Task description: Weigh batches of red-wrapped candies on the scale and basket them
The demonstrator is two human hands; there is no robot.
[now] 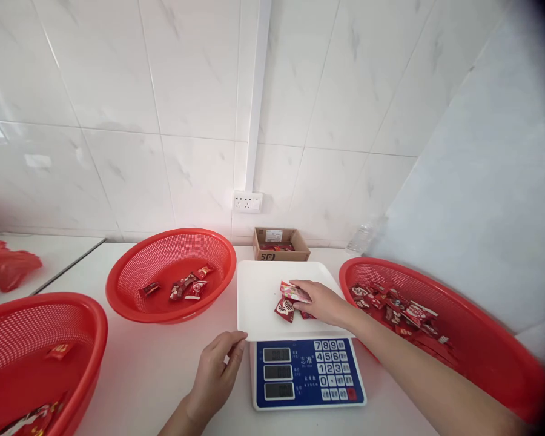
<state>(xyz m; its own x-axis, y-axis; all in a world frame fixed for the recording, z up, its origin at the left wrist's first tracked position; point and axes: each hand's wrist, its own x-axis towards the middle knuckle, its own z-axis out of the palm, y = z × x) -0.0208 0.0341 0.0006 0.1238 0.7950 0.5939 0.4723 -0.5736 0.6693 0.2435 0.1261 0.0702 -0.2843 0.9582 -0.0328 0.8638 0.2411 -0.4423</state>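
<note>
On a digital scale (309,372) sits a white weighing tray (258,297) with a few small red snack packets on it. My right hand (318,300) reaches over the tray, its fingers closed on a pink-and-red snack packet (295,292). Beneath that hand lies a dark red packet (284,309), and part of another shows under the fingers. My left hand (220,363) is at the tray's front left corner, thumb and forefinger pinched together on its edge. The digits on the scale's displays are too dim to read surely.
Red plastic baskets holding packets stand at the back left (172,315), front left (91,339) and right (490,339). Behind the tray is a small cardboard box (300,251) with red packets. A red plastic bag (13,266) lies far left; a wall socket (247,202) is behind.
</note>
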